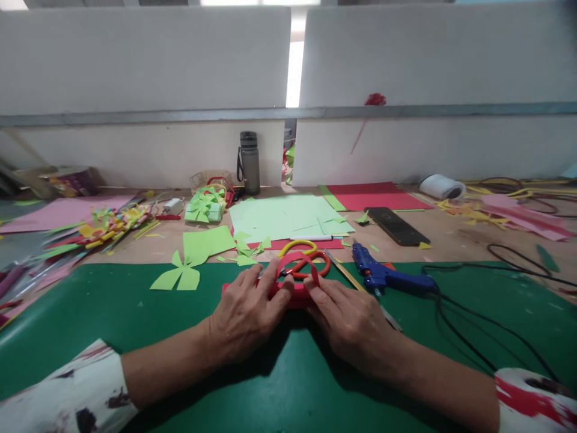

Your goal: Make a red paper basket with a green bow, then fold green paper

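A box-like red paper piece [297, 299] lies on the green mat in front of me, with a thin red paper strip [293, 256] arching over it. My left hand [247, 307] is closed on the left side of the red piece, fingers over its top and thumb at the front. On the other side, my right hand [351, 316] pinches the strip's right end against the piece. The piece's ends are hidden under my fingers. Just behind it are scissors [311, 245] with yellow and orange loops. A cutter knife [345, 270] is partly behind my right hand.
A blue glue gun [392, 278] with a black cable lies to the right, below a phone [396, 227]. Left are a green paper flower [178, 276] and colourful paper flowers [112, 225]. Behind stand pale green sheets [283, 213], a bottle [250, 165] and a green paper box [205, 207].
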`<state>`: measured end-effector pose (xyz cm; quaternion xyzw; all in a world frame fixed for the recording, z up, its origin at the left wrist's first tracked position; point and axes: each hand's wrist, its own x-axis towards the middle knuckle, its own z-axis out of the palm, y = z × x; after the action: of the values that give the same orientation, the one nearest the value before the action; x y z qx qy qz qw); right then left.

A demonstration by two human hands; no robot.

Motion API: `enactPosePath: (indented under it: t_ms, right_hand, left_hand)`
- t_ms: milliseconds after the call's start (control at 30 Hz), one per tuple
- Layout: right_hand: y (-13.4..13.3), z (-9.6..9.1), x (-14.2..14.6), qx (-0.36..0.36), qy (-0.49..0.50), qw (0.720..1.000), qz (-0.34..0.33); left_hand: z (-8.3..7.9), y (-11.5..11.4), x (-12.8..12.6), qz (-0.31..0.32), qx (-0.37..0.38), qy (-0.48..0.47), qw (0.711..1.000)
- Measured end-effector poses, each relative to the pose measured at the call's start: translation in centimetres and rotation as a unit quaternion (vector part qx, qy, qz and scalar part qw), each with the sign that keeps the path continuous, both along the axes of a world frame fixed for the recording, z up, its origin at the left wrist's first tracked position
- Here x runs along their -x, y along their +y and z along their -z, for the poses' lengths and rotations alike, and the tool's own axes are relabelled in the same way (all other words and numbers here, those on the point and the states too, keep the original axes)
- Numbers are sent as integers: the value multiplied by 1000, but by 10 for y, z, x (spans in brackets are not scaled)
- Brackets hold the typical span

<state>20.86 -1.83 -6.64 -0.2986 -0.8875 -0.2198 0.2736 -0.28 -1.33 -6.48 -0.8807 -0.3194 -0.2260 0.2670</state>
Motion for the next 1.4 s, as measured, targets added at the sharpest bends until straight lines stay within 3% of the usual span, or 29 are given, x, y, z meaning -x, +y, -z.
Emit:
enactPosePath:
  t_ms: [300, 400, 600, 733, 800, 900, 1000, 1233, 1400]
  right_hand:
    - [5, -3, -2, 71, 52, 995, -38]
    - [6, -2, -1, 77, 52, 995, -37]
    - [6, -3, 1, 91, 54, 994, -37]
    - [5, -12, -5, 91, 145, 984, -55]
    - [5, -16, -8, 145, 226, 963, -17]
    - [8, -19, -10, 281, 304, 909, 44]
    - [11, -18, -7, 369, 333, 867, 26]
    - [15, -15, 4, 463, 386, 798, -9]
    - [15, -15, 1, 480, 385, 788, -1]
  left_hand:
    - [-5, -4, 3, 28, -154, 4, 988]
    - [-6, -5, 2, 67, -139, 42, 987]
    - [-3, -1, -5, 69, -100, 51, 991]
    - [-2, -1, -4, 66, -115, 28, 991]
    - [-3, -1, -3, 74, -115, 19, 990]
    - [-5, 0, -3, 84, -99, 16, 991]
    - [-5, 3, -3, 89, -88, 10, 992]
    - [-3, 3, -3, 90, -82, 5, 993]
    - [-3, 2, -4, 97, -73, -4, 993]
